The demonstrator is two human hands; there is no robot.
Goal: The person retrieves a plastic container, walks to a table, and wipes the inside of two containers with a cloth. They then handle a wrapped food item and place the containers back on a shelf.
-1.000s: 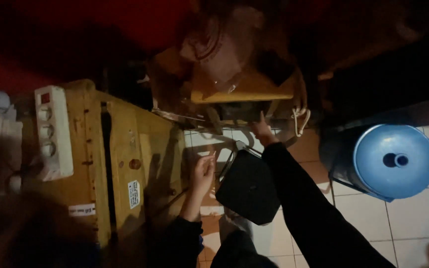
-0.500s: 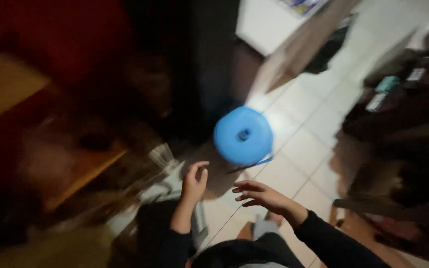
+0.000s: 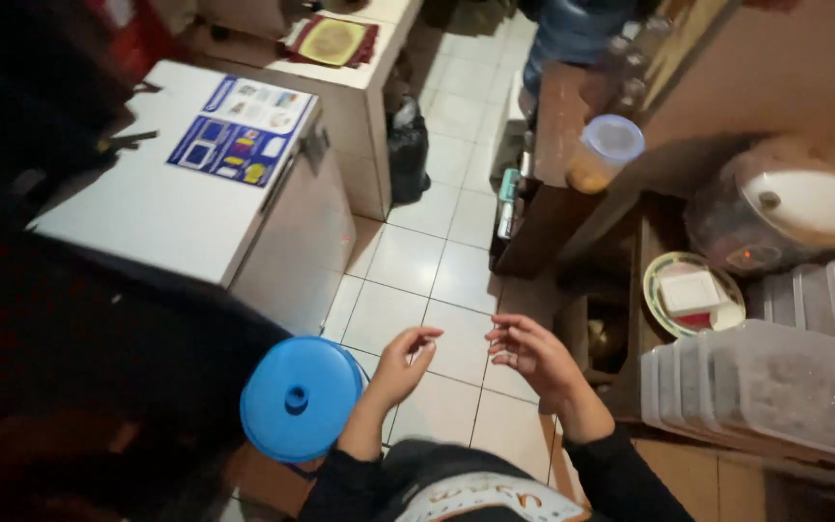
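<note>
My left hand (image 3: 400,365) hovers above the tiled floor (image 3: 417,261) with fingers loosely curled and apart, holding nothing. My right hand (image 3: 532,354) floats beside it, palm turned inward, fingers spread and empty. A round blue lid or bucket top (image 3: 299,396) lies just left of my left forearm. Both dark sleeves show at the bottom edge. Neither hand touches anything.
A white chest appliance (image 3: 186,193) with a blue sticker stands at left. Right of my hands are stacked clear plastic containers (image 3: 775,387), a plate (image 3: 693,290), a rice cooker (image 3: 790,208) and a lidded jar (image 3: 606,150) on wooden shelving. A black bag (image 3: 408,145) sits on the floor.
The view has swung away from the yellow cabinet and dark bag to the tiled aisle. Both hands left the bag and now hang free in front of me.
</note>
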